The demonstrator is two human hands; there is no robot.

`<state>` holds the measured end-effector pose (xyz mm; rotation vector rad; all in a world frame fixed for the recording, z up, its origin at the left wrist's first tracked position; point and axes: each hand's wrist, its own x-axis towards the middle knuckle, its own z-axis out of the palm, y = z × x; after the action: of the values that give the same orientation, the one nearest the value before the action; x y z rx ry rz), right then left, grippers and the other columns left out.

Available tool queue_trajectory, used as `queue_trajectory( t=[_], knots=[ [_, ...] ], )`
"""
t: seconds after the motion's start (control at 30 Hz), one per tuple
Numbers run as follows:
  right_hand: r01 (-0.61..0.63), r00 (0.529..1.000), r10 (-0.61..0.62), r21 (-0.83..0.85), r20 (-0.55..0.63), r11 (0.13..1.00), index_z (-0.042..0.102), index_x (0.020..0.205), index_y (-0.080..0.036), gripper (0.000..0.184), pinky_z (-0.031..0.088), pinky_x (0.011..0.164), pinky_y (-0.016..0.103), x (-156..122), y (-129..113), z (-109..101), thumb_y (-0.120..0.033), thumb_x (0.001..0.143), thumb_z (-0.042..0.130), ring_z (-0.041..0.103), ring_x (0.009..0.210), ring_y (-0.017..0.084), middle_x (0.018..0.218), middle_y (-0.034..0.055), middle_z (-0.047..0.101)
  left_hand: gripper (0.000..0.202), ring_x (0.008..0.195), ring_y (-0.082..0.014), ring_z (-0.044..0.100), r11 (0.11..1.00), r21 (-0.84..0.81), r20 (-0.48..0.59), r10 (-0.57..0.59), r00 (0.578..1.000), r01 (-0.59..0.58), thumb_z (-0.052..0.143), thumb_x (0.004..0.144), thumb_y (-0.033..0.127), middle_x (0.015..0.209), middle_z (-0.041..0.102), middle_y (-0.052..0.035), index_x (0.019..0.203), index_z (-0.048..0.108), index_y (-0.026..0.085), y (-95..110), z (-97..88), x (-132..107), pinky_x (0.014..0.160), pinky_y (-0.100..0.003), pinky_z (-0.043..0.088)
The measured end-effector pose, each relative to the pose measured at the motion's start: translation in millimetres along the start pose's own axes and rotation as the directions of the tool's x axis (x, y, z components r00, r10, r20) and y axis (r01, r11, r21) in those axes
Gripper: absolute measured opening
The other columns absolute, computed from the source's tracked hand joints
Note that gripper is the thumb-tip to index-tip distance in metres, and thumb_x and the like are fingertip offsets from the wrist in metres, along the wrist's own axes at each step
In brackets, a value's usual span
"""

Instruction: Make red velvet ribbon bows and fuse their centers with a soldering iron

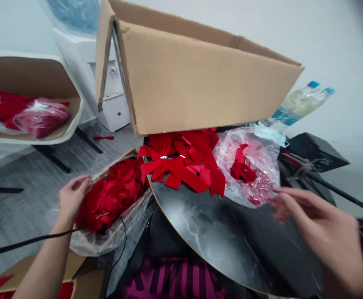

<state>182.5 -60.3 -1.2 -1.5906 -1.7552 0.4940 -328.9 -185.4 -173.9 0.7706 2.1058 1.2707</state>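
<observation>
My left hand [72, 197] reaches down to the left, its fingers curled on the edge of a clear plastic bag [91, 245] full of red ribbon bows [113, 195] that sits in a low cardboard box. My right hand [318, 232] is blurred over the right side of the dark round table [219, 232], fingers stretched toward a crumpled clear bag [250, 162] with a few red bows inside. Whether those fingers pinch the plastic I cannot make out. A loose pile of red bows [184, 162] lies on the table's far edge.
A big open cardboard box [194, 79] lies tipped on its side behind the pile. Plastic bottles [300, 104] and a black device [312, 151] stand at the right. A shelf [44, 137] on the left holds bagged red bows. A black cable [22, 243] crosses my left forearm.
</observation>
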Motion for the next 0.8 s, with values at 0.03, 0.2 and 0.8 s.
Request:
queue_trajectory(
  t=[0.03,0.2,0.8],
  knots=[
    [0.085,0.985,-0.087,0.022,0.148,0.996,0.079,0.093,-0.034,0.03,0.057,0.053,0.041,8.1,-24.9,14.7,-0.06,0.08,0.074,0.066,0.053,0.024,0.07,0.0068,0.072,0.033,0.104,-0.0222,0.07,0.998,-0.045,0.022,0.048,0.999,-0.047,0.063,0.098,0.042,0.113,0.071,-0.0047,0.12,0.063,0.017,18.3,3.1,1.9,0.098,-0.039,0.056],
    [0.434,0.76,-0.356,-0.018,0.544,0.901,0.074,0.099,-0.022,0.041,0.054,0.072,0.037,39.2,-129.6,124.3,-0.057,0.101,0.052,0.071,0.071,0.022,0.084,0.0065,0.076,0.036,0.096,-0.0212,0.073,0.954,-0.166,0.307,0.292,0.906,-0.251,0.076,0.088,0.042,0.105,0.078,-0.0042,0.117,0.071,0.022,113.5,36.7,-14.8,0.101,-0.034,0.056],
    [0.666,0.661,-0.628,0.066,0.41,0.743,0.07,0.123,-0.026,0.029,0.053,0.065,0.032,-24.4,-151.1,75.9,-0.034,0.102,0.051,0.07,0.079,0.019,0.117,0.0071,0.072,0.023,0.093,-0.025,0.076,0.955,-0.232,0.429,0.27,0.862,-0.183,0.087,0.077,0.035,0.09,0.082,-0.0016,0.095,0.081,0.023,191.4,52.9,-81.2,0.089,-0.032,0.062]
  ],
)
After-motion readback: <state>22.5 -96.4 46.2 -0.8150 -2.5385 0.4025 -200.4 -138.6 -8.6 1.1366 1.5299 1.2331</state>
